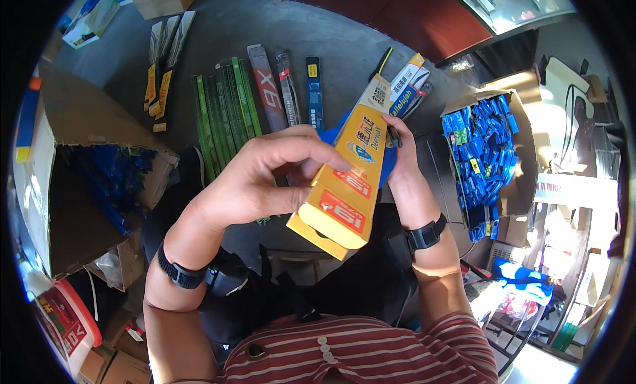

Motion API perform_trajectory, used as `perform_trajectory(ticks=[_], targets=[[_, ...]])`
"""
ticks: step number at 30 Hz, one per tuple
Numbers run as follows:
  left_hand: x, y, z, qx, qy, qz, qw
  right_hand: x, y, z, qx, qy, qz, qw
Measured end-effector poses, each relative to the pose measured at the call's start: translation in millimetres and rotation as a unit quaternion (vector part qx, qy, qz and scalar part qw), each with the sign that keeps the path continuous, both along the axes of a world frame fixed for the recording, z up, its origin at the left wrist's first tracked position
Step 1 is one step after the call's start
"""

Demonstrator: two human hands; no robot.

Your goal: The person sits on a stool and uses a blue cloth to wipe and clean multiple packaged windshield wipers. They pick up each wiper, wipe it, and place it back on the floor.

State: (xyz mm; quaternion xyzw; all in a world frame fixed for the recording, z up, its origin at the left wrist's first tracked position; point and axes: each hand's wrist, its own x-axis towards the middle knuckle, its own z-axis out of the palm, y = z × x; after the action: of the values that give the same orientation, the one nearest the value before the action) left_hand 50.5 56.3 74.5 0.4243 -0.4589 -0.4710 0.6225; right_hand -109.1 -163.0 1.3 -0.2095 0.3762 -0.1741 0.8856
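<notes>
A long yellow carton (358, 160) with red patches is held slantwise above my lap, its near end toward me with a flap at the lower edge standing partly away. My left hand (268, 168) grips the carton's left side near that end, thumb low and fingers over the top. Around its right side, farther up, closes my right hand (402, 149); its fingers underneath are hidden. Something blue (389, 160) shows between the carton and my right palm, partly covered, and I cannot make out its kind. A small dark piece beside the right thumb is unclear.
Slim green packs (228, 106), a grey-red pack (266, 86) and a blue pack (314, 92) lie on the grey floor ahead. Yellow-black packs (159, 79) lie far left. Open cardboard boxes stand left (99, 109) and right (523, 165), both holding blue packets.
</notes>
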Motion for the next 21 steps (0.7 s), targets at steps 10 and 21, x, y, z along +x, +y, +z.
perform_trajectory(ticks=[10,21], targets=[[-9.9,4.4,-9.0,-0.012,-0.353,0.008,0.935,-0.1,2.7,7.1,-0.077,0.025,-0.034,0.996],[-16.0,3.0,-19.3,-0.029,-0.328,0.024,0.944,-3.0,-2.1,1.3,-0.054,0.002,-0.033,0.998]])
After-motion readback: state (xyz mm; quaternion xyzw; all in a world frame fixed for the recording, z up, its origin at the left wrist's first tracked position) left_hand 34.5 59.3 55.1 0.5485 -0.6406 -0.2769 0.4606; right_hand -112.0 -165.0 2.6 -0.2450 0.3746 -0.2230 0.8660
